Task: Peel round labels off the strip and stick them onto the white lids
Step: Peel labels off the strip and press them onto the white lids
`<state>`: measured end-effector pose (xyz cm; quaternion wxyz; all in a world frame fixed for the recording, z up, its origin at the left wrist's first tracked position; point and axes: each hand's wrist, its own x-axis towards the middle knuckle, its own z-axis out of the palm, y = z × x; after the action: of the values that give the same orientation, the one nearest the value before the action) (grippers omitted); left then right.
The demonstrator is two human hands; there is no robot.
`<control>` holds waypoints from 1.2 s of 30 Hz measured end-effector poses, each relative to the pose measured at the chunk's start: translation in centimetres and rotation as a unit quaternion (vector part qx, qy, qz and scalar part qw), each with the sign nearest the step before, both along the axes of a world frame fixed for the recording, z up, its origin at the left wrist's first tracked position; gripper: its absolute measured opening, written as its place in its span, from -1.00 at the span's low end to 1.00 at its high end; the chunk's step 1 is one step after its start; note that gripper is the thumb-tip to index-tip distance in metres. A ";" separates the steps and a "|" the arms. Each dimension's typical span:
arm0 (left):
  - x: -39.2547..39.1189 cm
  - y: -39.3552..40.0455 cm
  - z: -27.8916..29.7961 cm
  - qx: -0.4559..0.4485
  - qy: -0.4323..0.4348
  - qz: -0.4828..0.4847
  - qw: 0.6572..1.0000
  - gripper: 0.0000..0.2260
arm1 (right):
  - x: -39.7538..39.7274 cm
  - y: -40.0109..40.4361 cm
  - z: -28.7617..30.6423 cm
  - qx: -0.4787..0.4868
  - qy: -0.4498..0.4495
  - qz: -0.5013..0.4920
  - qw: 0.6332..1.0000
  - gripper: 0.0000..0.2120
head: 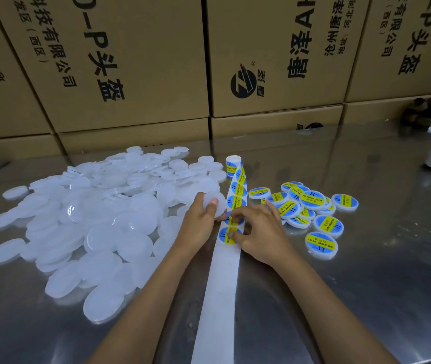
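From the head camera I see the left hand [200,219] curled round a blank white lid [215,206], thumb on its face. The right hand [259,229] sits at three o'clock of it, thumb and forefinger pinching at a round label [231,219] on the strip [222,285]; whether the label's edge has lifted I cannot tell. The strip runs from six o'clock up to its roll [233,164]. Blank lids [91,219] are heaped at nine o'clock, labelled lids [311,206] at two o'clock, on the steel table [366,285].
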<state>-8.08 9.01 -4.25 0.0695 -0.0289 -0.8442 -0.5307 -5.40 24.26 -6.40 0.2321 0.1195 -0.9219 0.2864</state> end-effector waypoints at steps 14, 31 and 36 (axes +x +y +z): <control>0.9 0.0 -0.1 -0.038 -0.003 -0.006 0.999 -0.76 | 0.1 0.1 0.1 0.013 -0.013 -0.021 1.000 -0.88; 1.6 0.2 1.4 0.114 -0.061 -0.010 0.992 -0.71 | 1.3 -1.1 2.5 -0.334 -0.007 0.024 0.942 -0.79; 2.0 0.4 1.8 0.234 -0.084 -0.002 0.969 -0.73 | 1.5 -1.3 3.0 -0.409 -0.044 0.047 0.910 -0.75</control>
<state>-6.04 9.38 -2.47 0.0025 0.0311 -0.6995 -0.7140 -3.89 23.00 -3.36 0.2061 0.0449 -0.7265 0.6540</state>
